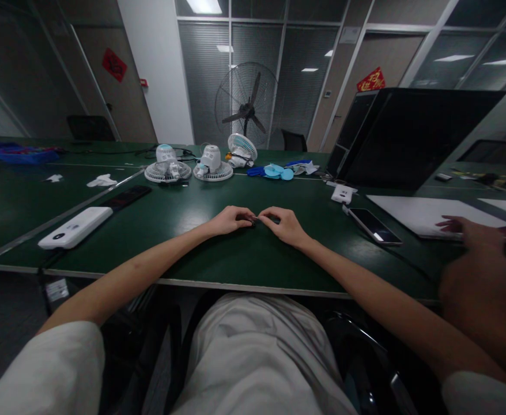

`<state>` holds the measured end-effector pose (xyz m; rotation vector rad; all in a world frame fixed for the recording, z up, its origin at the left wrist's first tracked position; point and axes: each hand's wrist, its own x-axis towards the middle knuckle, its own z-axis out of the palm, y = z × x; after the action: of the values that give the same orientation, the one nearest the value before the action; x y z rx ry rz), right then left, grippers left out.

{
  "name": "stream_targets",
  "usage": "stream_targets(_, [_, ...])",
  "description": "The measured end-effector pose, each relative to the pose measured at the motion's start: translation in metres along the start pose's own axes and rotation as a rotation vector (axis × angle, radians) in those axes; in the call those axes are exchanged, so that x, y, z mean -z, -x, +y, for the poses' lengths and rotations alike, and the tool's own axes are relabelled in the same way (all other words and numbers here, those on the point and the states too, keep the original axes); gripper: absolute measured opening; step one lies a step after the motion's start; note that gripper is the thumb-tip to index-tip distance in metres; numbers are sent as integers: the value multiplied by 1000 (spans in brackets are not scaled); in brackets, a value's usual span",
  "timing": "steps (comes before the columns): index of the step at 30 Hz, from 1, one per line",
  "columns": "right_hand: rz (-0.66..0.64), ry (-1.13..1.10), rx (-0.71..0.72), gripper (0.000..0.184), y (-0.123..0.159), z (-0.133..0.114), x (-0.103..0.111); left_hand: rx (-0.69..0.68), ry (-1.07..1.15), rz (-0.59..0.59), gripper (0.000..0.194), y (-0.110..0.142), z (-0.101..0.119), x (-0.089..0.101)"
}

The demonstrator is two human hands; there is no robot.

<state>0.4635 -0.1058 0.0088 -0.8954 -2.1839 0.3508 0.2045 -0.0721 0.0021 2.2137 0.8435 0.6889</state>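
Observation:
Over the green table [218, 259], my left hand [232, 221] and my right hand [284, 226] meet fingertip to fingertip. Both are closed in a pinch on a small, thin, shiny piece [255, 218] between them. It is too small and too covered by the fingers to name. My wrists rest low, close to the tabletop. Farther back, beyond my hands, two small white fans [167, 164] lie face down, and another white fan [242, 151] leans with its grille tilted up.
To the left lie a white power bank [78, 227] and a dark phone [127, 197]. Rightward are a smaller white device [343, 193], a phone [374, 225], a white board [426, 214] and a large black monitor [421, 135]. Another person's hand [473, 230] reaches in at the right.

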Motion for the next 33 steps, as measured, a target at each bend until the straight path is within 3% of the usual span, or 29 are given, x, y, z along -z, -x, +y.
stream_targets(5, [45, 35, -71, 21, -2, -2, 3, -11, 25, 14, 43, -1, -2, -2])
stream_targets(11, [82, 100, -138, 20, 0, 4, 3, -13, -67, 105, 40, 1, 0, -4])
stream_targets(17, [242, 96, -171, 25, 3, 10, 8, -141, 5, 84, 61, 5, 14, -13])
stream_targets(21, [315, 81, -230, 28, 3, 13, 13, -173, 5, -15, 56, 11, 29, -18])
stream_targets(27, [309, 58, -259, 27, 3, 15, 14, -257, -120, -161, 47, 20, 43, -23])
stream_targets(30, [285, 61, -253, 28, 4, 14, 15, -240, -228, -160, 45, 17, 35, -14])
stream_targets(33, [257, 57, -262, 28, 4, 12, 16, -156, -379, -98, 45, 14, 10, 18])
